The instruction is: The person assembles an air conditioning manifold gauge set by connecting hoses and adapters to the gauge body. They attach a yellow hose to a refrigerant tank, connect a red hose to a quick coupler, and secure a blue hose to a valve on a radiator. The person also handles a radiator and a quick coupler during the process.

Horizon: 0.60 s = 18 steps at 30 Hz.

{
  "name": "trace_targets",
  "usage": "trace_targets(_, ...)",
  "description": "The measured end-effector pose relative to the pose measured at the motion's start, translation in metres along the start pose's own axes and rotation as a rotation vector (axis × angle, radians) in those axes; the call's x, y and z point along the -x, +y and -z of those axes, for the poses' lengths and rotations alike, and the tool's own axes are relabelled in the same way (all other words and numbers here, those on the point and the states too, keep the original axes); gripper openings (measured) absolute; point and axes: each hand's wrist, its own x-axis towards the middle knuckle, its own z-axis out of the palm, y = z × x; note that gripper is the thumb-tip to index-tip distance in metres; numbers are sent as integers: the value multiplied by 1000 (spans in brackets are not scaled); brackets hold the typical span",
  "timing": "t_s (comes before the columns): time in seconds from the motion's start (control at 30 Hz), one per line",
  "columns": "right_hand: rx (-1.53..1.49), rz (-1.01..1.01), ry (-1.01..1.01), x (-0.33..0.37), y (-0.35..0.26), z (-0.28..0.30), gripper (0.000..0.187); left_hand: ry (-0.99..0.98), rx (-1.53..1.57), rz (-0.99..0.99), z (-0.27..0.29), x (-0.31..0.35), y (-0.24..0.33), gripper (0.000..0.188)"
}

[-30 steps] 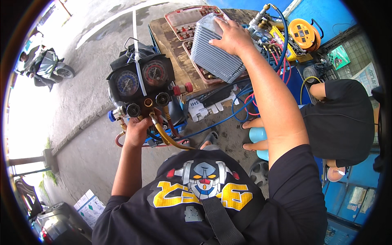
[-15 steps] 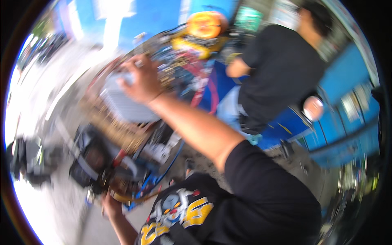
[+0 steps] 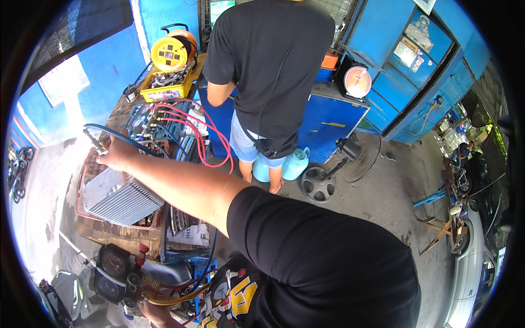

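Observation:
My right hand reaches far across to the left, its fingers closed around the metal end of a blue hose that loops back over the wrist. Just under that hand, a silver finned coil lies tilted in a reddish-brown crate. Low at the left, my left hand is closed at the underside of a manifold gauge set with dark round gauges and a red knob; its fingers are partly hidden. A yellow hose runs from the gauge set toward my shirt.
A co-worker in a black shirt stands at a blue cabinet. Pink-red hoses hang off the wooden bench. On it are a yellow cable reel and a yellow tray. A wheel-shaped stand base rests on the floor.
The view has turned and sharpened. My right hand, earlier blurred over the finned coil with fingers spread, now grips the blue hose end. My left hand stays at the gauge set.

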Motion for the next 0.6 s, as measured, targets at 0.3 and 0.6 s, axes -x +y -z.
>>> trace_targets(0.3, -406, 77, -210, -31, 23, -13, 69, -123, -544, -587, 14, 17, -2, 11)
trace_targets(0.6, -364, 36, -299, 19, 6, 0, 71, -11, -13, -93, 45, 33, -8, 14)
